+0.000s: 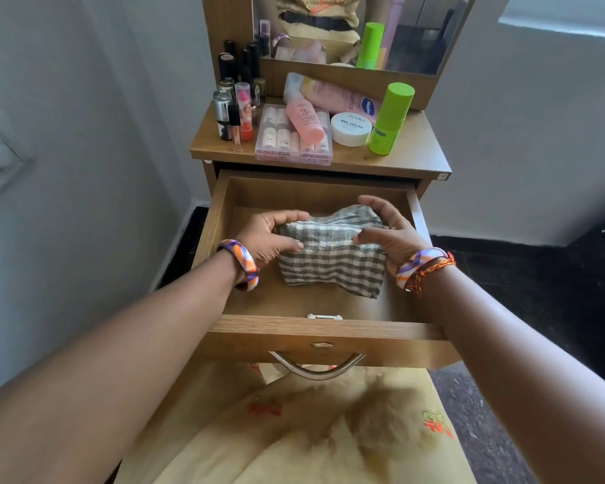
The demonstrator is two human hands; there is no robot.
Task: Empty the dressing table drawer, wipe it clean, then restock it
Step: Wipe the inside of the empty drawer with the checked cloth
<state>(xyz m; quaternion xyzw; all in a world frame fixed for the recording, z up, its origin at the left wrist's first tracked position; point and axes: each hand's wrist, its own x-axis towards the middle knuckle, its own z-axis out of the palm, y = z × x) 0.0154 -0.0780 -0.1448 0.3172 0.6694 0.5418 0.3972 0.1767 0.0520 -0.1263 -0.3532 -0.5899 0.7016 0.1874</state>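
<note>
The wooden drawer of the dressing table stands pulled out, and inside it lies only a grey-and-white checked cloth. My left hand grips the cloth's left edge between thumb and fingers. My right hand grips its right edge the same way, fingers curled over the raised far fold. Both wrists wear colourful bangles. On the table top stand the cosmetics: a clear case of small bottles, a pink bottle, a white jar, a green bottle, a pink tube and several lipsticks and dark bottles.
A mirror rises behind the table top. A white wall runs along the left and right, with a dark floor at the right. The drawer's metal handle hangs above my lap in yellow fabric.
</note>
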